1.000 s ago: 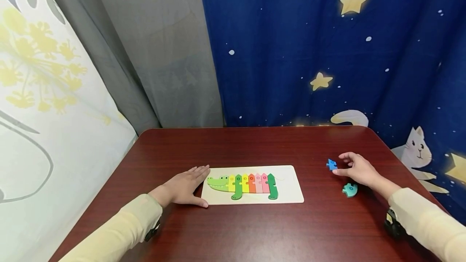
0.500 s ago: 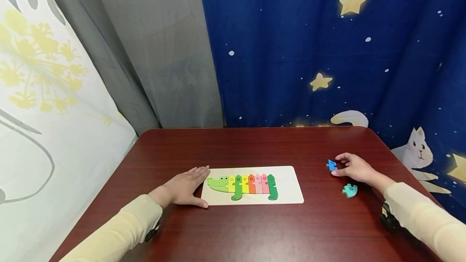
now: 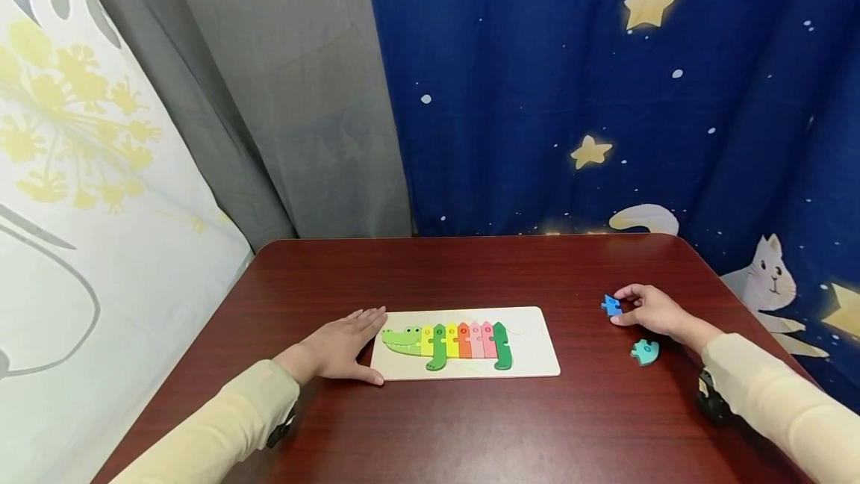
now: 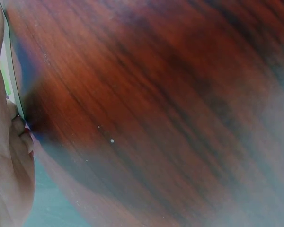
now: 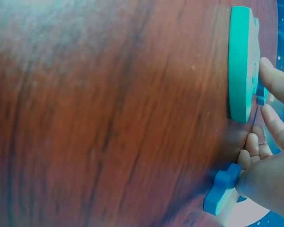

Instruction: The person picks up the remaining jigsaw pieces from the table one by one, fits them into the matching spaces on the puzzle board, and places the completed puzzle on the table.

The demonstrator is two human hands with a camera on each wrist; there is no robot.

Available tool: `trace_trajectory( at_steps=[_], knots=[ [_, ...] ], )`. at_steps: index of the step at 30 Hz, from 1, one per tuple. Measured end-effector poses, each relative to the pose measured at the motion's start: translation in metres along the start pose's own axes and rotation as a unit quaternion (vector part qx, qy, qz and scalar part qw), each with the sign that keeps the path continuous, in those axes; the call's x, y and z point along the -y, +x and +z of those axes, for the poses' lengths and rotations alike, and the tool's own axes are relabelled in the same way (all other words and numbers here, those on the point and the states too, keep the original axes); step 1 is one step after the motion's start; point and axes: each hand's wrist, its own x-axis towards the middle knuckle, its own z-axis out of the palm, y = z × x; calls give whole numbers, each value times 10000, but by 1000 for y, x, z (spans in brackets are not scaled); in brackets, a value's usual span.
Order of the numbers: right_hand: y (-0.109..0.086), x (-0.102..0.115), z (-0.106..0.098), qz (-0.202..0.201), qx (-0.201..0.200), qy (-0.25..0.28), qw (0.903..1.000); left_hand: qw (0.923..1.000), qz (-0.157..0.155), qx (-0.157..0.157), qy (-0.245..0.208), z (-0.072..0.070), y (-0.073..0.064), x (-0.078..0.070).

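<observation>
My left hand (image 3: pixel 346 342) rests flat with fingers spread on the left end of a pale wooden puzzle board (image 3: pixel 537 353). On that board lies a crocodile puzzle (image 3: pixel 463 340) with a light green head, yellow, orange and pink body pieces and dark green legs. At the right, my right hand (image 3: pixel 655 311) has its thumb and index finger curved about the right side of a small blue puzzle piece (image 3: pixel 611 305), which lies on the table. The right wrist view shows the blue piece against the hand. A teal puzzle piece (image 3: pixel 646 352) lies nearer, just below the right hand.
Everything lies on a dark red-brown wooden table (image 3: pixel 430 432) with rounded far corners. Behind it hang a grey curtain (image 3: pixel 289 95) and a blue curtain (image 3: pixel 497 95) with stars and a cat. A white patterned cloth (image 3: pixel 101 245) hangs at the left.
My right hand has moved slightly left, bringing its index fingertip to the blue puzzle piece. The left hand, the board and the teal piece have stayed put.
</observation>
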Motion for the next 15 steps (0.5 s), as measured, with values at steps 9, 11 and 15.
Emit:
trace_trajectory(
  at_steps=[9,11,15],
  knots=[
    [-1,1,-1,-4,39,-27,10000,10000,47,-25,-9,-2,0,0],
    [-1,1,-1,-10,38,-50,10000,10000,49,-15,10,-2,0,0],
    [-1,1,-1,-80,1,-110,9999,10000,37,-3,22,-1,0,-1]
  ],
)
